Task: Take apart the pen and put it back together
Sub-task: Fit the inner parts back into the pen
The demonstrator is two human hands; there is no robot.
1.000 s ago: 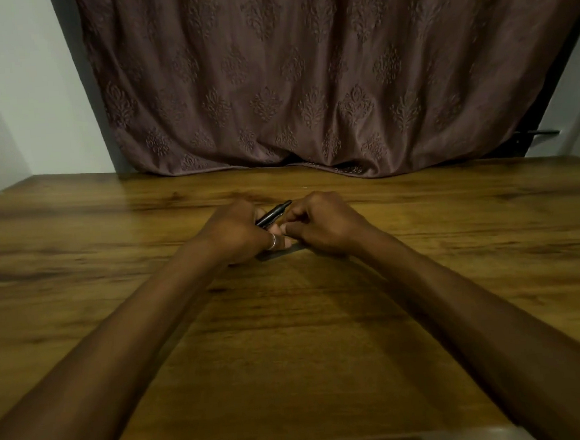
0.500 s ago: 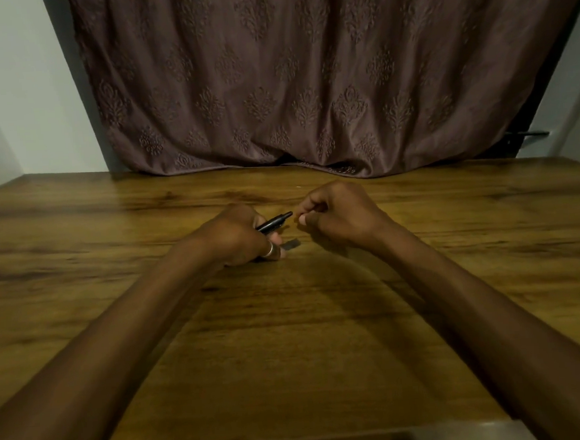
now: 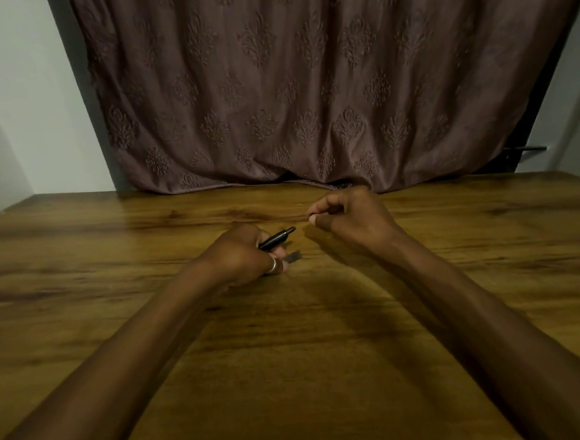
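The left hand (image 3: 246,253) is clenched around the black pen (image 3: 278,238) just above the table (image 3: 115,300), its tip end sticking out toward the right hand (image 3: 346,216), likely to steady it for dismantling. The right hand hovers apart, fingertips (image 3: 312,215) pinched; whether they hold a small part, I cannot tell.

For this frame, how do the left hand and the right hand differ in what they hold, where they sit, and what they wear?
The left hand grips the black pen; the right hand has its fingertips pinched, with anything between them too small to see. The left hand sits nearer the person, the right hand farther back, near the curtain. The left hand wears a ring; none shows on the right hand. Both are curled above the wooden table.
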